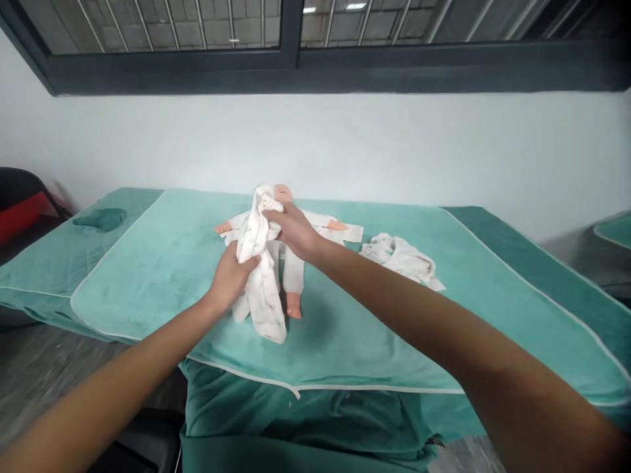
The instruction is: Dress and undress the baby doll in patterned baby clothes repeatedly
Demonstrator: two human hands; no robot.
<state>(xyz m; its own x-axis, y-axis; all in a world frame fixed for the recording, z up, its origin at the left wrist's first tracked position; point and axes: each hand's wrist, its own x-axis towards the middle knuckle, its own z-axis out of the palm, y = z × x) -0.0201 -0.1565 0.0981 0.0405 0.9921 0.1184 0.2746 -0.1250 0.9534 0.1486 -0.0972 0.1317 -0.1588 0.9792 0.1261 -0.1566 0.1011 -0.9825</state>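
Note:
Both my hands hold a white printed baby garment (266,299) up over a baby doll (294,272). My left hand (233,274) grips its left side, thumb on top. Higher up, my right hand (294,228) pinches the cloth near its upper edge. The doll lies on its back in white clothing, arms spread out to the sides, with part of its head and one bare foot showing. The garment covers much of its body and one leg. Its lower end hangs down in two leg-like parts.
A second white printed garment (401,256) lies crumpled to the right of the doll. Everything rests on a bed with a green cover (374,328) edged in white piping. Behind it are a white wall (325,144) and a barred window. A red and black chair (24,210) stands at the left.

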